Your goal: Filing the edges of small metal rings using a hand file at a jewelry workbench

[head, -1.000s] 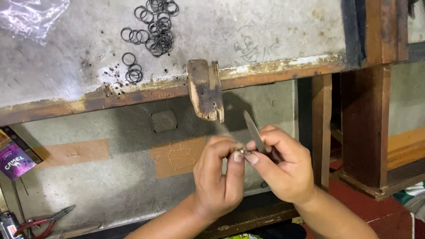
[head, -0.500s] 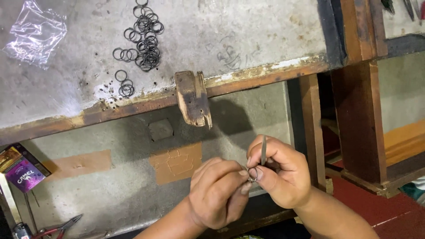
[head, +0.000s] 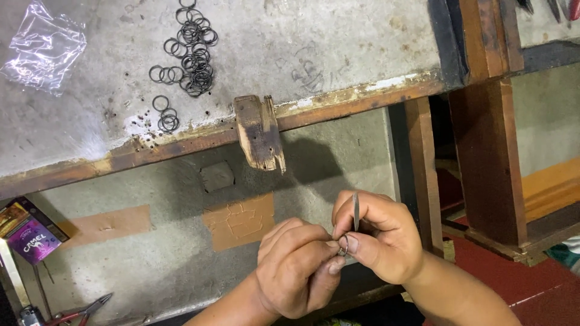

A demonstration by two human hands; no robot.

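Observation:
My left hand (head: pixel 296 265) and my right hand (head: pixel 377 238) meet low in the picture, in front of the workbench. Between their fingertips is a small metal ring (head: pixel 343 249), pinched from both sides. A thin grey metal tool (head: pixel 356 211) stands upright in my right hand, its tip above the fingers. Several dark metal rings (head: pixel 190 51) lie in a loose heap on the grey bench top (head: pixel 314 42), with a few more rings (head: pixel 166 115) near the bench edge.
A worn wooden bench peg (head: pixel 261 133) juts from the bench's front edge. A crumpled clear plastic bag (head: pixel 42 51) lies at the top left. A small purple packet (head: pixel 27 235) and red-handled pliers (head: pixel 75 313) lie lower left. Wooden posts (head: pixel 483 151) stand right.
The view has drifted so the bench and peg sit further left. The tool in my right hand has swung from slanted to upright. Both hands stay together on the ring.

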